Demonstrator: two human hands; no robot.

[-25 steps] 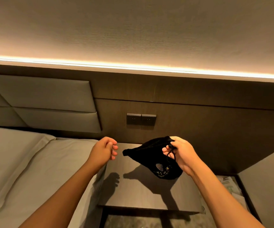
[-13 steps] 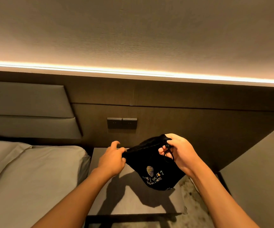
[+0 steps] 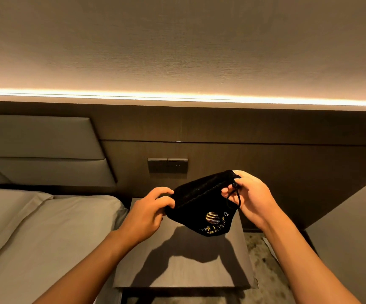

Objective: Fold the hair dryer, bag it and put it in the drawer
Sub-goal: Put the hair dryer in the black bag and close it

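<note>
Above the bedside table (image 3: 184, 268), both hands hold a black pouch (image 3: 201, 207) in the air: left hand (image 3: 150, 212) pinching its left edge, right hand (image 3: 251, 199) pinching its drawstring end.

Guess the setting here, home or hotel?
Probably a hotel bedroom: a made bed against a padded headboard, a bedside table under twin wall switches, and a black drawstring bag printed with a gold logo.

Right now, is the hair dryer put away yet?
Not yet. Both hands, left and right, hold a black bag above the nightstand, at its drawstring top. No hair dryer shows, so whether it's inside can't be told. Putting the bag in the drawer is left.
</note>
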